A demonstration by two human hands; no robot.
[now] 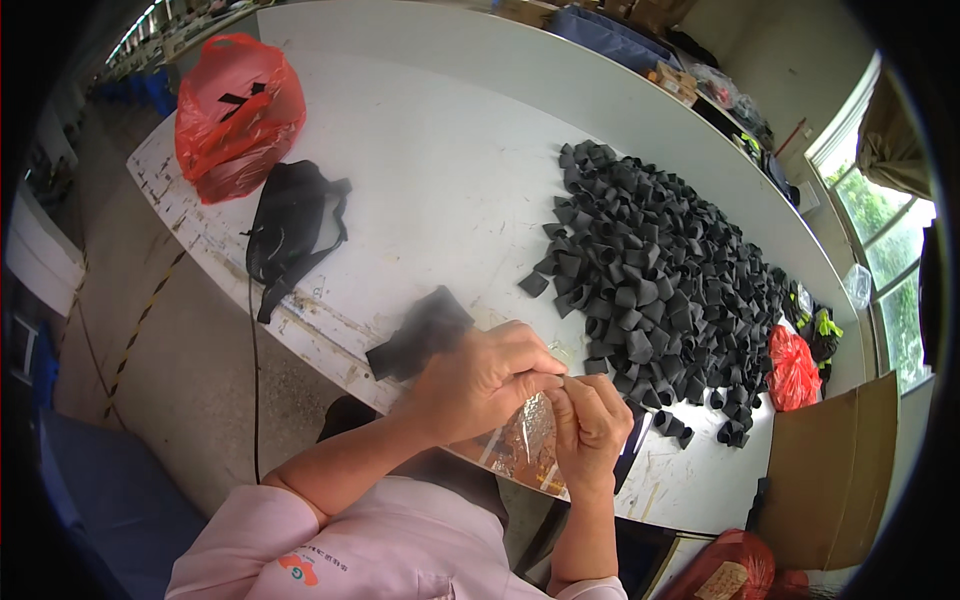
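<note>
Left hand (505,362): your fingers pinched tight; what they held, if anything, couldn't be told.
Right hand (594,415): likewise pinched, fingertips meeting the left's.
Film (526,432): clear, below your hands.
Loops (650,270): many, apparently formed, heaped on the table (430,150) beyond your right hand.
Dark cloth (418,335): beside your left hand, perhaps unfinished.
Shirt (400,545): yours bore an orange emblem and small characters.

The fabric loops (655,270) are charcoal black, the cardboard (838,480) brown, the plastic bag (245,130) red, the tabletop (430,160) white with brown scuffs, the shirt (390,540) pale pink, the floor tape (143,333) yellow-and-black striped
</note>
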